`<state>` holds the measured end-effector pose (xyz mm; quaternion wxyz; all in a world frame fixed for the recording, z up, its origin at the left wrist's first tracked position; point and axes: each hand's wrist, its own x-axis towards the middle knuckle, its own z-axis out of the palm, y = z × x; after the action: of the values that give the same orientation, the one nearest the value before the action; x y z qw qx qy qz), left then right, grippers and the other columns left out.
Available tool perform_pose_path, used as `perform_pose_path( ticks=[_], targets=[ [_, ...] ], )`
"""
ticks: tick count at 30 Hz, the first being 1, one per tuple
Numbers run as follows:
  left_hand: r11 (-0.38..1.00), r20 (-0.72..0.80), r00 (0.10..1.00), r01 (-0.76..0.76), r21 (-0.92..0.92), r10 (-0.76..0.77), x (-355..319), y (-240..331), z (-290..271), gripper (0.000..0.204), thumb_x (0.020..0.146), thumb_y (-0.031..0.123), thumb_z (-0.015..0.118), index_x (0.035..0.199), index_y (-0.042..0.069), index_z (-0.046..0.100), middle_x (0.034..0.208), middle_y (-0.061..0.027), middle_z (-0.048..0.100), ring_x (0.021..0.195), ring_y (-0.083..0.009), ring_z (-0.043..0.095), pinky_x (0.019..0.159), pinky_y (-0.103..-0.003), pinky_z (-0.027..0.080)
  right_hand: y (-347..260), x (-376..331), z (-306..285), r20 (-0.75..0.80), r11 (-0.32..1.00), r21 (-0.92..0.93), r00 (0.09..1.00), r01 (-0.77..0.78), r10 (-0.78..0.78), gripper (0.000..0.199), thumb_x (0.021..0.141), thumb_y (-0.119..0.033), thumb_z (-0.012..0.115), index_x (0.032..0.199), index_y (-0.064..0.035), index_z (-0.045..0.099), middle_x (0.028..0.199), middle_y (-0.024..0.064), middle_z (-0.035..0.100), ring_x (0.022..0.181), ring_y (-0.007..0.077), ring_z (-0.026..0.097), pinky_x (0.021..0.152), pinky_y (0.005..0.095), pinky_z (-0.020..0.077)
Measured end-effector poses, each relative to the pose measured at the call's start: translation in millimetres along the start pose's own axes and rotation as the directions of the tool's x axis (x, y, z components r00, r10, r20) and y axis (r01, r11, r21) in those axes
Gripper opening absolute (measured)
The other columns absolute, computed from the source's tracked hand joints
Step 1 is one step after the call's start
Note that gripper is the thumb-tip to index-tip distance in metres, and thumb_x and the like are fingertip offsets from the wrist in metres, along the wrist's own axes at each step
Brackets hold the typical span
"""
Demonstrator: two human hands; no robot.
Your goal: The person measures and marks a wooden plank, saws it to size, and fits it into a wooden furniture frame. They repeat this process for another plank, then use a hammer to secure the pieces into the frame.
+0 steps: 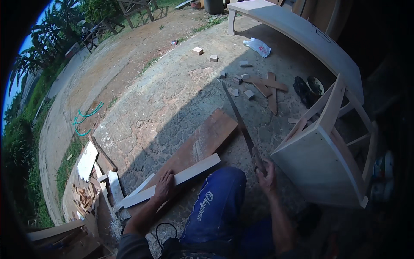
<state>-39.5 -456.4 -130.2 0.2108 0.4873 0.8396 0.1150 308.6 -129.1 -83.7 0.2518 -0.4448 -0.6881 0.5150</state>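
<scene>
My left hand (164,185) lies over a pale wooden board (194,169), its fingers reaching across the far edge and holding it. That board rests at an angle on a wide brown plank (200,140) that slants up to the right. In my right hand (267,177) is the handle of a handsaw (241,123). The saw's long narrow blade points up and away from me, apart from the board and to its right. My knee, in blue trousers, is close beside the board's right end.
Small wood blocks (249,94) and crossed brown slats (272,93) lie ahead. A wooden frame with a panel (315,159) stands at right, near a curved pale wooden piece (297,26). Offcuts (84,196) are heaped at left. A white plastic bag (258,46) lies farther off.
</scene>
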Motion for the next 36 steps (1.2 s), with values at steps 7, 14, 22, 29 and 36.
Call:
perform_pose_path(
  ticks=[7,14,22,29,36],
  targets=[
    [0.985,-0.143,0.975,-0.173,-0.005,0.171,179.3,108.9,-5.0,0.06,0.087,0.037,0.069,0.134,0.004,0.049,0.139,-0.0207,0.051,0.126,-0.0421,0.049,0.104,-0.053,0.04,-87.4,-46.7,-25.6,-0.012,0.845,-0.1,0.849,0.525,-0.529,0.058,0.087,0.0,0.066,0.14,0.0011,0.043,0.096,0.0154,0.066,0.081,0.021,0.066,0.072,0.0304,0.0521],
    [0.974,-0.126,0.967,-0.216,0.071,0.223,331.5,168.8,2.2,0.053,0.091,0.043,0.061,0.136,0.017,0.051,0.132,-0.017,0.055,0.123,-0.0396,0.05,0.103,-0.051,0.038,-95.7,-57.2,-17.0,-0.219,0.951,-0.123,0.927,0.284,-0.305,0.063,0.088,-0.005,0.067,0.145,0.0089,0.042,0.107,0.0203,0.07,0.091,0.0239,0.071,0.079,0.0366,0.0563],
    [0.989,-0.16,0.979,-0.139,-0.049,0.13,338.2,172.6,8.2,0.052,0.091,0.042,0.061,0.138,0.021,0.058,0.134,-0.013,0.056,0.129,-0.0349,0.046,0.109,-0.052,0.032,-68.1,-53.1,4.4,-0.244,0.949,-0.189,0.924,0.254,-0.296,0.052,0.084,-0.006,0.073,0.13,0.01,0.058,0.111,0.0275,0.07,0.095,0.0365,0.074,0.079,0.038,0.0583],
    [0.992,-0.208,0.97,-0.123,0.035,0.128,359.1,182.4,20.4,0.036,0.093,0.039,0.06,0.119,0.014,0.065,0.128,-0.0155,0.057,0.126,-0.0372,0.048,0.107,-0.053,0.033,-60.0,-51.4,21.4,-0.219,0.967,-0.159,0.948,0.2,-0.232,0.051,0.087,-0.012,0.071,0.131,0.0094,0.059,0.112,0.0232,0.07,0.097,0.0298,0.072,0.084,0.0363,0.0557],
    [0.996,-0.372,0.928,-0.023,-0.088,-0.012,361.3,209.1,25.4,0.025,0.095,0.033,0.057,0.104,0.012,0.068,0.115,-0.0148,0.06,0.116,-0.037,0.054,0.098,-0.051,0.04,-69.8,-56.2,29.0,-0.222,0.973,-0.176,0.957,0.15,-0.188,0.052,0.086,-0.013,0.072,0.132,0.0071,0.059,0.111,0.0231,0.07,0.099,0.0344,0.07,0.088,0.0397,0.0546]
  ],
)
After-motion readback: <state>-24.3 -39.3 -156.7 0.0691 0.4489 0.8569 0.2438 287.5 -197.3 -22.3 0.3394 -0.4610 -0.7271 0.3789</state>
